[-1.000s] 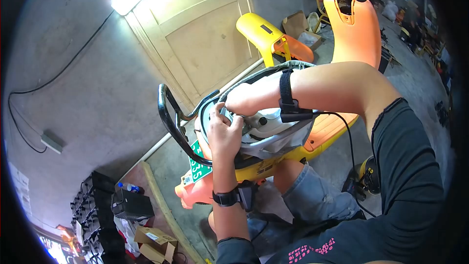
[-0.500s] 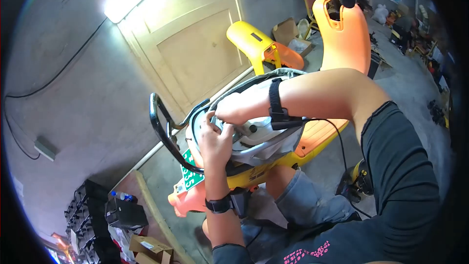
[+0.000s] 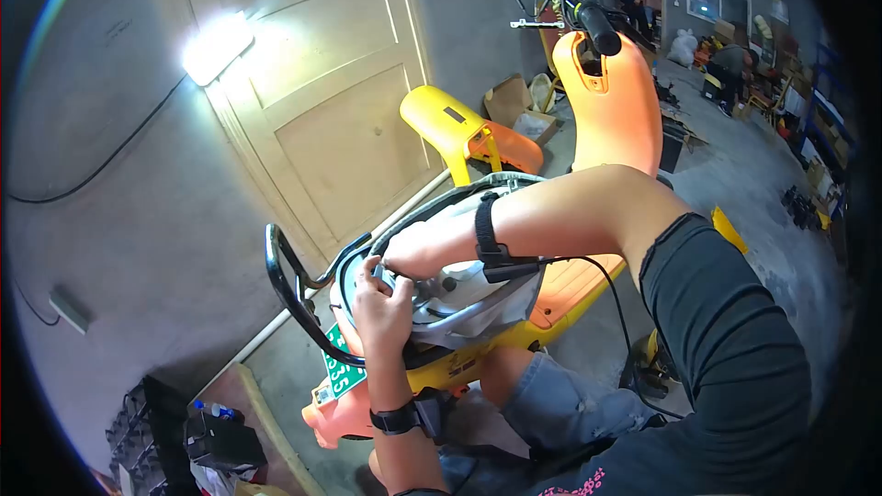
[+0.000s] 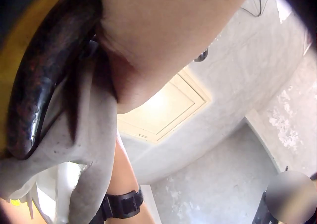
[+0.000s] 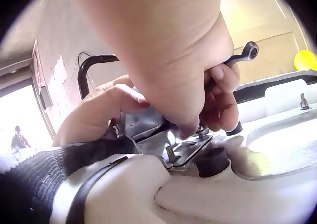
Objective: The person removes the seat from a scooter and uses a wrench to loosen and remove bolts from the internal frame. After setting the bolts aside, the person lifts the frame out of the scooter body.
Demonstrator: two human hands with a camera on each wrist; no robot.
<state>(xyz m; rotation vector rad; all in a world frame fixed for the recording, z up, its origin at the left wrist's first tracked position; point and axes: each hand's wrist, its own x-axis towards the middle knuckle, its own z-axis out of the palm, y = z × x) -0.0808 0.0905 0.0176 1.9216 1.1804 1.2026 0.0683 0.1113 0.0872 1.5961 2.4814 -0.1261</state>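
Observation:
The right hand (image 3: 418,253) (image 5: 173,60) reaches over an upturned seat with a white plastic underside (image 3: 473,280) (image 5: 208,194). Its fingers curl round a dark wrench (image 5: 243,56), whose ring end sticks out past the knuckles; the other end is hidden. Under these fingers lies a metal plate (image 5: 190,152) with a threaded stud (image 5: 171,152) beside a black rubber foot (image 5: 212,162). From the seat's end the left hand (image 3: 383,312) (image 5: 101,105) comes in, bent fingers gripping a grey metal bracket (image 5: 143,121). In the left wrist view a forearm (image 4: 163,35) hides the fingers.
A black tube rail (image 3: 292,298) loops beside the left hand. Past the seat stand an orange front panel (image 3: 611,106) and a yellow shell (image 3: 446,124). A cable (image 3: 617,308) hangs from the right wrist. Two people are in the far background.
The head view has shifted, so the seat and both hands appear lower and farther left. Both hands keep their places at the seat's end; no grip has visibly changed.

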